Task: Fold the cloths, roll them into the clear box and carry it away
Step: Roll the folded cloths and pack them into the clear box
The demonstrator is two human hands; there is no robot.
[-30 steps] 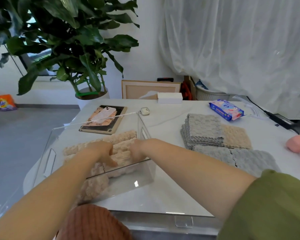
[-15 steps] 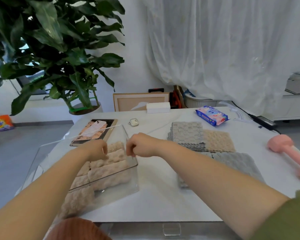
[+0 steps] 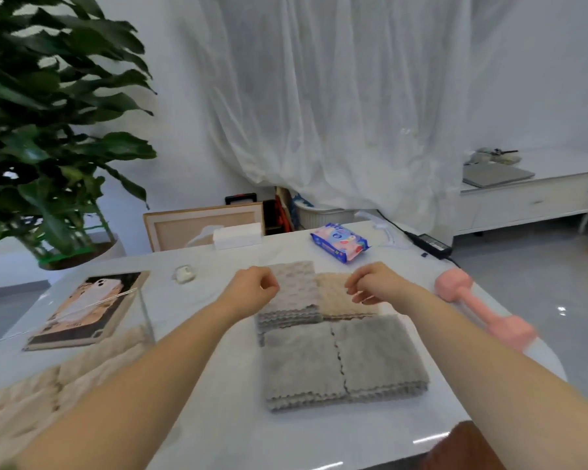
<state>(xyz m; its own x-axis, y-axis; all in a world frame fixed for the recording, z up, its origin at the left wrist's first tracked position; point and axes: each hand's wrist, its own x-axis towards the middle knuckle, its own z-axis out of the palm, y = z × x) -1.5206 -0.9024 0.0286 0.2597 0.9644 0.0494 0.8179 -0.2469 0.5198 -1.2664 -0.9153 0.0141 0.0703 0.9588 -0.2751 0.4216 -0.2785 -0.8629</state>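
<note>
The clear box [image 3: 146, 312] stands at the table's left with beige rolled cloths [image 3: 48, 385] inside it. A stack of grey cloths [image 3: 297, 293] lies mid-table, a beige cloth [image 3: 336, 300] beside it on the right. Nearer me lie two folded grey cloths [image 3: 343, 361] side by side. My left hand [image 3: 253, 290] hovers at the left edge of the grey stack, fingers curled in, holding nothing. Above the beige cloth hangs my right hand [image 3: 370, 286], its fingers loosely bent and apart, empty.
A pink dumbbell [image 3: 482, 310] lies at the right edge of the table. At the back are a wipes pack [image 3: 340, 242], a white tissue box [image 3: 238, 235] and a charger [image 3: 431, 244]. A book with a phone [image 3: 89, 307] and an earbud case [image 3: 184, 274] sit left. A potted plant [image 3: 48, 147] stands behind.
Both hands left the clear box and moved right to the stacked cloths. My view swung right, so the box now sits at the left edge.
</note>
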